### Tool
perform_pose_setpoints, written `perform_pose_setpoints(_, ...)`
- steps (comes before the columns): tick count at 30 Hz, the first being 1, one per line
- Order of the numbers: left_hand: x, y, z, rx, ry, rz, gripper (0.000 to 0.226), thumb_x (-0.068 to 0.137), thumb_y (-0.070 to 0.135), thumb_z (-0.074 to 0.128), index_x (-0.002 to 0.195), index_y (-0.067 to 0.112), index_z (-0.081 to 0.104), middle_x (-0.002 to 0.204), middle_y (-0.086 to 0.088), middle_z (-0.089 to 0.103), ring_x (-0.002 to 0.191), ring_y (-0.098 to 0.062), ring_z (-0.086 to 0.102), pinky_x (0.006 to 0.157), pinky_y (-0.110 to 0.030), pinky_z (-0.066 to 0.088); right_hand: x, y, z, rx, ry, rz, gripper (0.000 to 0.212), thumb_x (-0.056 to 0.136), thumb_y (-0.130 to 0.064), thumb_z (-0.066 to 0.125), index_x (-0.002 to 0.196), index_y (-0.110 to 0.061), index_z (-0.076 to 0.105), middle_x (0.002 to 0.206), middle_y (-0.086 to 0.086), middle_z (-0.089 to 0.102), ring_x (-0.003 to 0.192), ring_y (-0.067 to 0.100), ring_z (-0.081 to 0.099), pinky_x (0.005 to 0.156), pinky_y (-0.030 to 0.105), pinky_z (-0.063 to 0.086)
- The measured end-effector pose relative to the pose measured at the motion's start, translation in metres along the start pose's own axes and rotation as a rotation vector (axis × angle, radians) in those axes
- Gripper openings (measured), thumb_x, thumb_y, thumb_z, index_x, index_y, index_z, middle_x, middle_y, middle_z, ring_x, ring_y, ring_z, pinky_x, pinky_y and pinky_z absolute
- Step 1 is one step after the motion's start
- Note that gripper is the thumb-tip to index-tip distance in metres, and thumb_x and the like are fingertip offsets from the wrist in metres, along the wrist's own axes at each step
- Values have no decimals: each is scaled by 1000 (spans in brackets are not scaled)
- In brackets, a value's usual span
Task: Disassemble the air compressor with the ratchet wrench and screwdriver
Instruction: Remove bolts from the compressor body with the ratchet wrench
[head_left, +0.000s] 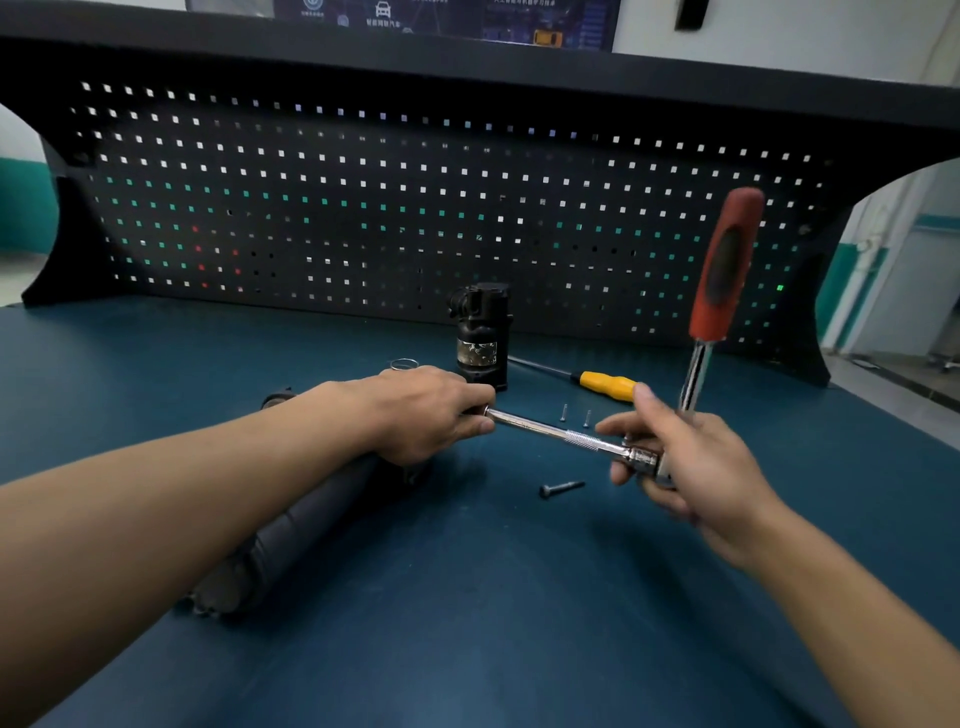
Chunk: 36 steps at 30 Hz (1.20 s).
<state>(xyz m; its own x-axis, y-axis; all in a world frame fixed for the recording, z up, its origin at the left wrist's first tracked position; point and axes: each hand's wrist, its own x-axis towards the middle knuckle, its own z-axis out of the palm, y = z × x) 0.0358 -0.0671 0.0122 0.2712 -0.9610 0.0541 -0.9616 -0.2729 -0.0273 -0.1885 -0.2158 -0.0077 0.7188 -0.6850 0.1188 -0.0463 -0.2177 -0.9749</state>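
My right hand (691, 467) grips the head of the ratchet wrench (724, 265), whose red handle points up and away from me. A long chrome extension bar (558, 431) runs from the wrench head leftward into my left hand (431, 415), which grips its far end. Under my left forearm lies a dark grey cylindrical compressor body (291, 540) on the blue table. Another black compressor part (480, 332) stands upright near the pegboard. A yellow-handled screwdriver (605, 384) lies on the table behind my right hand.
A dark bolt (558, 488) lies on the table between my hands. Two small screws (574, 414) sit near the screwdriver, and a thin metal ring (404, 364) lies beyond my left hand. A black pegboard (415, 208) closes off the back of the blue table (493, 623).
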Motion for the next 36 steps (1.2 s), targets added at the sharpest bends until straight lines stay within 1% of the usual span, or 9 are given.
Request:
perform_pose_setpoints(5,1,0,1,17,17,4,24,102,55,34,92,34,41,93,8,51,91,-18,45,71,-37,36,3,0,-4,455,-109,413,55,100,-56,44,87,-9,70,64,10,60,26,5,21,30,12,16)
perform_pose_setpoints(9,1,0,2,18,9,-9,23,102,56,34,93,36,41,93,9,49,91,-17,43,72,-37,36,5,2,-5,532,-156,512,43,98,-38,54,68,-11,69,64,7,59,25,5,22,30,11,16)
perform_pose_setpoints(13,0,1,2,38,2,-21,26,101,58,34,99,34,44,100,7,52,94,-18,44,74,-38,38,3,3,-3,313,-125,401,26,94,-32,62,78,-14,70,67,8,65,28,7,24,33,15,18)
perform_pose_setpoints(17,1,0,2,79,-9,-22,28,100,60,33,103,34,43,106,5,53,104,-24,50,76,-38,36,2,7,-2,-37,-15,56,28,87,-39,71,89,-11,72,72,14,73,37,14,30,37,21,26)
perform_pose_setpoints(21,2,-1,2,87,-26,-26,32,100,61,29,113,36,46,109,4,52,109,-26,50,79,-40,37,3,12,-2,-337,45,-268,19,92,-41,65,80,-31,75,70,-1,73,48,11,47,49,23,40)
perform_pose_setpoints(25,1,-2,1,81,-39,-49,31,100,61,28,112,37,45,105,6,51,110,-26,50,81,-42,40,6,23,0,-492,16,-443,20,94,-21,69,84,-5,75,84,21,68,85,38,63,79,48,51)
perform_pose_setpoints(28,1,-2,-1,63,-33,-58,30,101,59,29,110,36,45,105,4,54,110,-25,51,84,-46,44,5,22,5,-434,-18,-551,17,90,-4,71,93,-17,81,78,0,71,77,9,65,72,18,49)
perform_pose_setpoints(32,0,-1,0,40,-14,-71,28,102,58,31,105,35,46,102,6,55,108,-23,51,84,-46,46,2,19,7,-233,-39,-450,14,92,4,66,92,-1,79,79,12,71,70,2,64,69,10,46)
perform_pose_setpoints(36,-1,0,-1,47,-11,-63,29,102,57,32,104,33,48,101,7,53,107,-23,52,81,-44,45,5,16,9,-253,33,-156,31,99,-40,57,89,-19,77,73,5,73,51,15,48,53,23,39)
